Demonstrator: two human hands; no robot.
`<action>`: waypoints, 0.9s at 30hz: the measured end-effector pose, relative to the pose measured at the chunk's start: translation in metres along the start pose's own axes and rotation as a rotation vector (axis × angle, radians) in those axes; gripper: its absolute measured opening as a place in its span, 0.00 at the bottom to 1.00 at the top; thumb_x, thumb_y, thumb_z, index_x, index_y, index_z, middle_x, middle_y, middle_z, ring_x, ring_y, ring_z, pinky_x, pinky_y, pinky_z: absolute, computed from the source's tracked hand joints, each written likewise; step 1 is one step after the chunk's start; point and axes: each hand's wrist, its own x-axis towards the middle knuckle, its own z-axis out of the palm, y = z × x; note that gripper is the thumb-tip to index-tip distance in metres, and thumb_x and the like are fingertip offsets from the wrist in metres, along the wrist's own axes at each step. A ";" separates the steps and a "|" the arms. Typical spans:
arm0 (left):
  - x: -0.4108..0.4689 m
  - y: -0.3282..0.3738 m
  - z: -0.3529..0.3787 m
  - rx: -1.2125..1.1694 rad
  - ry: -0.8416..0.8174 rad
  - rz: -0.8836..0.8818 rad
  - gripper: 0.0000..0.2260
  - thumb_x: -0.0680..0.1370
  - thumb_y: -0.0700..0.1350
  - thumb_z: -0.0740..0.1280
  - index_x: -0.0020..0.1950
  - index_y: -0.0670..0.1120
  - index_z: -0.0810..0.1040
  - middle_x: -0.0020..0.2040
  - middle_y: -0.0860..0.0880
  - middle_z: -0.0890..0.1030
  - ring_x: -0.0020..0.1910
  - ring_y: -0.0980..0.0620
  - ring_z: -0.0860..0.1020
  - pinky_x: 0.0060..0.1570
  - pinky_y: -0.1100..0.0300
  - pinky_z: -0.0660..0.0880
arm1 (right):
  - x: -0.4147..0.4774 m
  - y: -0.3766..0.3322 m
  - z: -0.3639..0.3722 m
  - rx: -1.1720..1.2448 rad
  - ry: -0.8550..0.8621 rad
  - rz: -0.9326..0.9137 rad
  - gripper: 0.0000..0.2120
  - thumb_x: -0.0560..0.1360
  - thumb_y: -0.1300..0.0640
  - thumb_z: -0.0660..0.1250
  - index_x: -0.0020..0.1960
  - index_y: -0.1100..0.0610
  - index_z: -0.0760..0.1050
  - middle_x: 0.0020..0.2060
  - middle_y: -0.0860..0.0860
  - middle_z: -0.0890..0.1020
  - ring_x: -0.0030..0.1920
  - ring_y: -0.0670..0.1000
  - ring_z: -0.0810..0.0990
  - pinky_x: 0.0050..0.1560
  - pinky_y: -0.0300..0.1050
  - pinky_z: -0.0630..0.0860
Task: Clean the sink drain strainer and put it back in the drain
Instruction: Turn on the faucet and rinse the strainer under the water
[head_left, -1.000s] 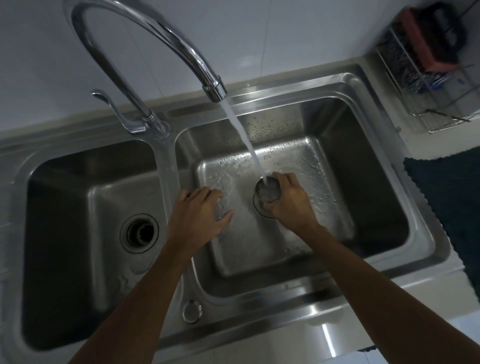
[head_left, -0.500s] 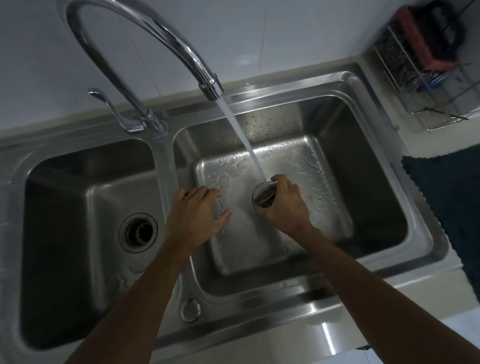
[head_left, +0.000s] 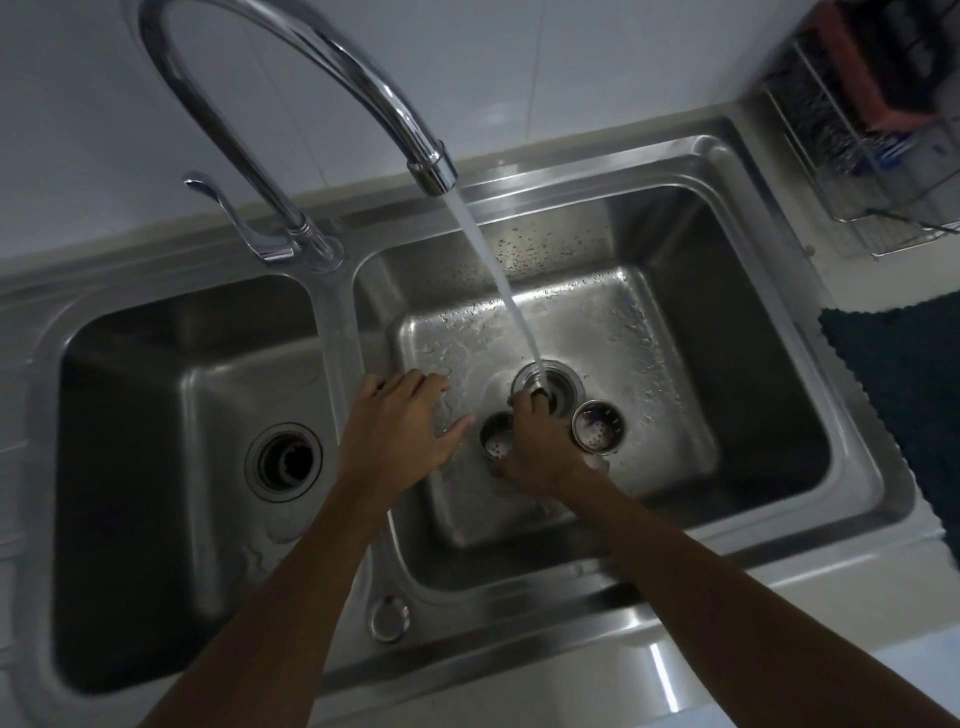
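Gripping one strainer in right hand beside the drain; left hand spread, empty; second strainer just right.

The brushed stainless-steel double sink looks satiny and wet with beaded drops, the curved chrome faucet is mirror-glossy, the small perforated metal strainer cup shines dully, and the dark blue nubby cloth mat appears matt and rough.

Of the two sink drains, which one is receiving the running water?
The right basin's drain, beside the right hand; the water stream ends there. The left basin's drain receives none.
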 end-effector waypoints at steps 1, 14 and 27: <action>0.000 0.000 0.000 -0.001 -0.003 0.001 0.22 0.76 0.66 0.68 0.60 0.51 0.81 0.52 0.52 0.85 0.48 0.50 0.83 0.55 0.51 0.73 | 0.001 0.001 0.005 -0.006 -0.018 -0.018 0.47 0.63 0.53 0.82 0.74 0.62 0.61 0.69 0.63 0.64 0.64 0.65 0.75 0.59 0.53 0.77; -0.001 0.001 -0.003 0.014 0.015 0.014 0.21 0.76 0.64 0.71 0.59 0.49 0.82 0.50 0.51 0.85 0.46 0.49 0.84 0.53 0.50 0.73 | -0.008 0.048 -0.044 -0.331 0.079 -0.124 0.44 0.64 0.41 0.80 0.73 0.55 0.68 0.67 0.58 0.72 0.65 0.62 0.71 0.64 0.57 0.76; -0.001 0.004 -0.005 -0.004 0.016 0.011 0.19 0.75 0.62 0.74 0.57 0.49 0.83 0.50 0.51 0.85 0.46 0.48 0.84 0.53 0.51 0.72 | 0.007 0.064 -0.063 -0.115 0.076 0.129 0.34 0.68 0.48 0.79 0.64 0.58 0.65 0.60 0.59 0.77 0.57 0.63 0.80 0.49 0.52 0.75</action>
